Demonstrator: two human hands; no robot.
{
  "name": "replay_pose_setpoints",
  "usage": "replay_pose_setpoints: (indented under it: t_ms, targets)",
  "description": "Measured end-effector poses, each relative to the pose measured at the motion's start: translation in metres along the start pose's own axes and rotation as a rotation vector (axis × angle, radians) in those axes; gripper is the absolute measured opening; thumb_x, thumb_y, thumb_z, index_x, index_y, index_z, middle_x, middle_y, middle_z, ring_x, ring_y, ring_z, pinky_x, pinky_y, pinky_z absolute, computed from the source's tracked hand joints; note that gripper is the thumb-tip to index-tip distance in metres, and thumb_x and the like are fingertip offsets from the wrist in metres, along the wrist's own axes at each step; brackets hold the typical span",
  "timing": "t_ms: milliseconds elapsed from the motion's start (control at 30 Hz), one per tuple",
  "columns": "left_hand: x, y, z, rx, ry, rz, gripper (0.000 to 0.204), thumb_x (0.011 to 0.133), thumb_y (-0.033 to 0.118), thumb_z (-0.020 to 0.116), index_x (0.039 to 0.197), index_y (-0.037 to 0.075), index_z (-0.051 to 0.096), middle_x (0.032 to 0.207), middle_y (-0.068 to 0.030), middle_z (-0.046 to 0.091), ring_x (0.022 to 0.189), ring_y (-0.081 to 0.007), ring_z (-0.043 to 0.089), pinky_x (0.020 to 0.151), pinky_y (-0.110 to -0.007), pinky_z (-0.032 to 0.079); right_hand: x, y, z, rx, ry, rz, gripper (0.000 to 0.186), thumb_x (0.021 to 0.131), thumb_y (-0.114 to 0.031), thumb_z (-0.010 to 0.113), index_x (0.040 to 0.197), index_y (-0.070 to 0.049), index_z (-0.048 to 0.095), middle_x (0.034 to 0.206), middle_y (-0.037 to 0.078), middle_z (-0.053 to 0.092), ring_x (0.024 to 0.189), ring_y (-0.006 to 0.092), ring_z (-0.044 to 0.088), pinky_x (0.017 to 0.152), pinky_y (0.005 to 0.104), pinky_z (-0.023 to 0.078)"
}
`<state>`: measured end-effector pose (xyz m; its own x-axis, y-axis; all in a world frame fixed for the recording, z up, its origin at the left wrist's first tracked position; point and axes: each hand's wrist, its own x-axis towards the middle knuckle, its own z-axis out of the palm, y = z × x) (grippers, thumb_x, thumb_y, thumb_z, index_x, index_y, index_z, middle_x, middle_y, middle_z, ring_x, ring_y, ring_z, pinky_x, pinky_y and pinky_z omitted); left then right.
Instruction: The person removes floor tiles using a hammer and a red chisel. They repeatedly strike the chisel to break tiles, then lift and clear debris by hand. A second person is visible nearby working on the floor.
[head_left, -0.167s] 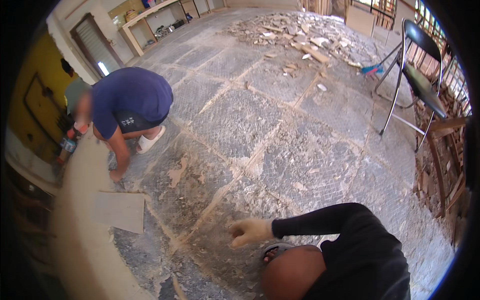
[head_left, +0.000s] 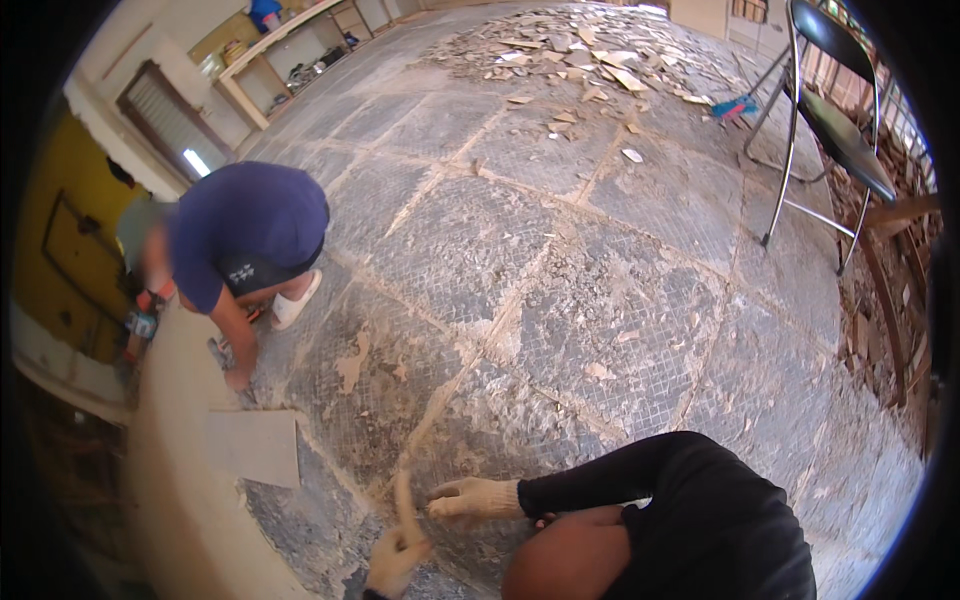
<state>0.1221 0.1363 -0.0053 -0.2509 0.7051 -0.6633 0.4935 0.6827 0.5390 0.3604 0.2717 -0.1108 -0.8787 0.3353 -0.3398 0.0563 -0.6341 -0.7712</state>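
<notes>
My left hand (head_left: 397, 557), in a cream knit glove, is closed around a pale wooden handle (head_left: 405, 500) at the bottom centre. My right hand (head_left: 465, 498), gloved alike with a black sleeve, is low over the grey, scored floor (head_left: 620, 370) just right of the handle. Its fingers are curled; what they hold, if anything, I cannot make out. A flat grey tile piece (head_left: 252, 448) lies left of my hands beside a smooth beige floor strip (head_left: 175, 440).
A person (head_left: 240, 230) in a blue shirt squats at left, one hand down at the floor. Broken tile rubble (head_left: 570, 60) covers the back. A folding chair (head_left: 840, 150) stands at right, near wooden debris (head_left: 890, 330) and a blue broom head (head_left: 733, 108).
My left hand has come into view, lifting the wooden handle more upright. My right hand has moved left and down, its fingers more curled. The whole view has shifted slightly.
</notes>
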Motion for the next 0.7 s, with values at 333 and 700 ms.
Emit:
replay_pose_setpoints:
  t_ms: [333, 700]
  targets:
    - [0.058, 0.111, 0.124, 0.281, 0.195, 0.687, 0.068, 0.095, 0.011, 0.089, 0.156, -0.005, 0.062, 0.134, -0.0156, 0.075, 0.118, -0.029, 0.079, 0.103, -0.038, 0.063, -0.063, 0.01, -0.178, -0.034, 0.59, 0.041, 0.05, 0.111, -0.04, 0.073, 0.138, 0.002, 0.067, 0.122, 0.011, 0.073, 0.1, 0.0201, 0.073, 0.095, 0.0331, 0.06]
    - [-0.079, -0.184, 0.004, 0.17, 0.28, -0.315, 0.073, 0.101, 0.041, 0.08, 0.155, -0.005, 0.066, 0.153, -0.0269, 0.071, 0.14, -0.0385, 0.069, 0.12, -0.046, 0.053, -0.103, -0.285, -0.395, -0.386, 1.417, -0.752, 0.068, 0.116, -0.051, 0.062, 0.168, -0.007, 0.056, 0.168, 0.02, 0.059, 0.147, 0.035, 0.063, 0.129, 0.0481, 0.045]
